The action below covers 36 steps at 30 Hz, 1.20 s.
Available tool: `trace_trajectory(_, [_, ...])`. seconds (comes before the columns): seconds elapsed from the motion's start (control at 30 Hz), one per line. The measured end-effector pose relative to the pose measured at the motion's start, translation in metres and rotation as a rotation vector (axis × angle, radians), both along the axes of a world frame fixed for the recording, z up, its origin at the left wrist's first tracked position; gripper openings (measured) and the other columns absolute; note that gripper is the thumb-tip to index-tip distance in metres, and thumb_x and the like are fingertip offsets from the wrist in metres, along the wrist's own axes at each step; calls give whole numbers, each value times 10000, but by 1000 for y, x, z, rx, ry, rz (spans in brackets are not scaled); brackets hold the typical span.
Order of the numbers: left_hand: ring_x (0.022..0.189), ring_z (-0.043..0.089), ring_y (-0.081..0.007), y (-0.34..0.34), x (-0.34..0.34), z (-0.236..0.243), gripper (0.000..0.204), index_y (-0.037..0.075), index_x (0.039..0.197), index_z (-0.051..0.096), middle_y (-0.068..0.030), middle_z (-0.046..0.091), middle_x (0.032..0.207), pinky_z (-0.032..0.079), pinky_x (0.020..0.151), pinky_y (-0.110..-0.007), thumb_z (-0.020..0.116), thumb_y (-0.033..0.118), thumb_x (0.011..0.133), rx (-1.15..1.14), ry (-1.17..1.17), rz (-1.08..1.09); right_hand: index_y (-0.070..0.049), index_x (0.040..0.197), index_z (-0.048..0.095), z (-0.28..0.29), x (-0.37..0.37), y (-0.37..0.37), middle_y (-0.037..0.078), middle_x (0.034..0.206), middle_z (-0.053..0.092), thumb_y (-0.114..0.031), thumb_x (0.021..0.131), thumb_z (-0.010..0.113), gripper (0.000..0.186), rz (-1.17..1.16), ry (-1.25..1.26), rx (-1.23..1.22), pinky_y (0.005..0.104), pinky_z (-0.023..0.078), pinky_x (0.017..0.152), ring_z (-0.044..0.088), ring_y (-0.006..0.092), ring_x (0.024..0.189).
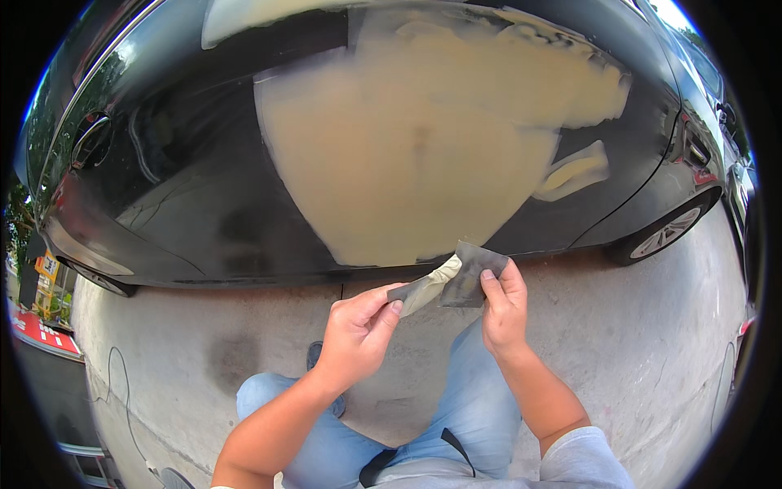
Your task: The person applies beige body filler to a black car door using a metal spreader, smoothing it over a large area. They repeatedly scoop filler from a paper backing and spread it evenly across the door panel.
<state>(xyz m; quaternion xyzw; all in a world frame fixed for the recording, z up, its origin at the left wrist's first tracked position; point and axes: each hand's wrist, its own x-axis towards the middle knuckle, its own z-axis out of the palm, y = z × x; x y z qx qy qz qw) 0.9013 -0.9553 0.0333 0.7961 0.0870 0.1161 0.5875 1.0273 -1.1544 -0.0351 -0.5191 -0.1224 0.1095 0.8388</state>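
My left hand [357,336] pinches a flat putty spreader [415,300] between thumb and fingers. Pale beige putty [444,273] is heaped along its far edge. A second, dark grey spreader [466,285] is gripped by my right hand [505,314], thumb on its face. The two blades meet or nearly meet at the putty; I cannot tell whether they touch. Just beyond them stands a black car [204,196], its side covered by a broad patch of beige filler [407,155]. A smaller smear of filler [574,171] lies to the right of the patch.
Wheels show at both ends of the car, the right one [664,235] more fully. My bent knees are close below my hands, over the grey concrete floor [611,342]. A thin cable [129,407] runs along the floor at left. A red sign [45,332] stands at far left.
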Motion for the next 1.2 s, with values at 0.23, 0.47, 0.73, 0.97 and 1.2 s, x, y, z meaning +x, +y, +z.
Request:
trace_trajectory(0.23, [964,723,-184,-10,-2,-13,352,-13,1360,693,-161,759,1218,585,866,-311,656,-10,1010,-31,14,-95,4,1352,631,8,-39,22,91,1304,717,-69,1092,521,292,62,58,153,377,474,1096,648,185,1210])
trace_trajectory(0.47, [784,691,-133,-8,-5,-17,217,-21,1198,753,-143,766,913,569,714,-317,673,32,1004,196,-21,-172,22,1296,651,60,-10,-9,89,1227,735,-32,1073,567,244,14,-109,177,330,489,1039,655,150,1131])
trace_trajectory(0.73, [679,479,-42,10,0,-11,140,-10,1114,752,47,606,750,437,609,-257,665,69,1038,-36,66,-13,14,1127,786,66,10,-70,176,1113,794,84,879,656,289,360,-692,-637,383,602,869,763,313,1017])
trace_trajectory(0.97, [961,677,-98,9,8,-9,264,-37,1281,684,-49,741,1082,571,868,-297,611,128,1088,-542,18,98,12,1095,747,45,10,-65,158,1124,779,109,820,644,309,-288,-1119,-866,449,594,922,737,367,1044])
trace_trajectory(1.2, [1049,705,-148,4,7,-8,282,-38,1314,677,-76,743,1137,597,988,-374,585,116,1097,-661,110,57,-65,1097,788,42,-2,-20,79,1223,775,-9,821,687,300,-309,-1363,-763,516,556,1005,718,343,1147])
